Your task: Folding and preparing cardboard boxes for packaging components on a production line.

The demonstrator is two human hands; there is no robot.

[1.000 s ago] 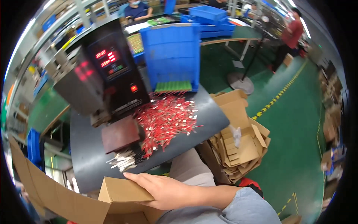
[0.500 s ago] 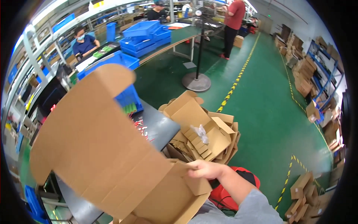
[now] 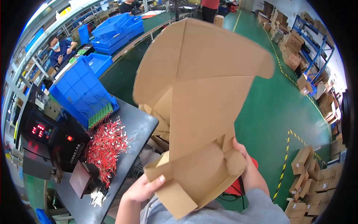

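Observation:
An opened brown cardboard box is in front of my body, held between both hands. Its tall lid stands raised and creased, with rounded side flaps spreading at the top. My left hand pinches the left wall near a loose flap, thumb on top. On the opposite side, my right hand grips the box wall, its fingers partly hidden behind the cardboard. Nothing lies inside the part of the box I can see.
On the grey workbench at left lie a heap of red wires, a black machine with a lit display and a blue bin. More cartons are stacked at right. A person sits at far left.
The lid has swung from the left to upright in front of me. My left hand now shows, gripping the box. The view has turned, revealing the red wires and machine.

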